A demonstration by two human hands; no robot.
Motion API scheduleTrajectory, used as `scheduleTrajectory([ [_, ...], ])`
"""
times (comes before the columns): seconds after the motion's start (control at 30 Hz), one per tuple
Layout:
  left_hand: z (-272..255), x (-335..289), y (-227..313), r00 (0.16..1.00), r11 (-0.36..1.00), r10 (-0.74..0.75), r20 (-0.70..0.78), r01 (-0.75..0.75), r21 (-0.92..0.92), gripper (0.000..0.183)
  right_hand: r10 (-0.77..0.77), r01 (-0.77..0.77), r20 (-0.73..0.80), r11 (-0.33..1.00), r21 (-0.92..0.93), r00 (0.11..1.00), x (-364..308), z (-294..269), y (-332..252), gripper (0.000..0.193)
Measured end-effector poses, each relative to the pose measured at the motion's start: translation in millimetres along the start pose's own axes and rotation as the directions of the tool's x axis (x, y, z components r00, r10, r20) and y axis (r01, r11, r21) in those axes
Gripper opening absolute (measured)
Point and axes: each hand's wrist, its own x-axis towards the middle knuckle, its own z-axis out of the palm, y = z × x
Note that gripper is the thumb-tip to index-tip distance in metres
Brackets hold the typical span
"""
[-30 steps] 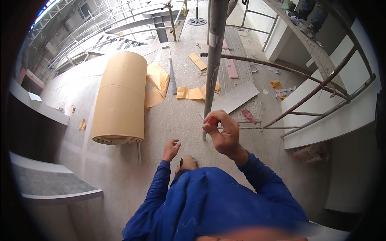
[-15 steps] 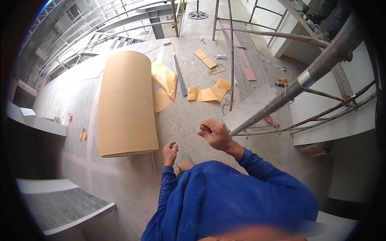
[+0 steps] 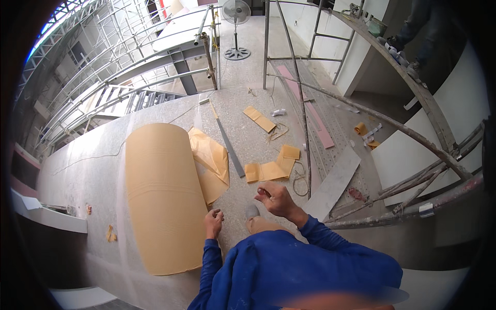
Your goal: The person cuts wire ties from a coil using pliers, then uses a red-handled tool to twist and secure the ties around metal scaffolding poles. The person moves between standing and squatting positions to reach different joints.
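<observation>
Beside the near right side of a large upright-looking tan paper roll (image 3: pixel 163 201), my left hand (image 3: pixel 214 222) hangs with its fingers loosely curled and a little apart. Nothing shows in it. My right hand (image 3: pixel 279 199) is raised in front of my body, its fingers closed round a small dark red thing (image 3: pixel 262 192) that is mostly hidden. Past that hand, a folded strip of tan paper (image 3: pixel 274 169) lies on the floor. A crumpled tan sheet (image 3: pixel 209 155) rests against the roll, and a long grey-bladed tool (image 3: pixel 230 147) lies beside it.
Scaffold poles (image 3: pixel 382 109) and a plank cross the right side, with another person's legs (image 3: pixel 421 31) on it. A pale board (image 3: pixel 336 181) leans low there. A pedestal fan (image 3: pixel 236 31) stands far ahead. Railings (image 3: pixel 155 67) run along the left. String (image 3: pixel 300 181) lies near the paper.
My view has tilted up and shifted forward, so the fan's head now shows and the roll sits lower. My right hand stays closed and my left hand is now beside the roll.
</observation>
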Motion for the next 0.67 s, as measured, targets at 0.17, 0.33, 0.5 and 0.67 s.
scheduleTrajectory([
  [0.17,-18,88,54,0.995,0.994,-0.090,-0.033,0.092,0.060,0.030,0.084,-0.075,-0.083,0.992,0.099,0.993,145,-3,27,0.021],
  [0.33,-39,169,83,0.988,0.991,-0.134,-0.083,0.135,0.002,0.025,-0.193,0.192,-0.057,0.981,-0.020,0.979,271,-1,48,0.021],
  [0.5,-41,284,105,0.981,0.981,-0.192,-0.027,0.192,0.037,0.029,-0.142,0.138,-0.099,0.990,-0.037,0.985,368,6,90,0.022],
  [0.67,-27,442,155,0.985,0.985,-0.162,0.056,0.159,0.066,0.031,0.055,-0.073,-0.122,0.987,-0.145,0.991,455,-2,137,0.023],
])
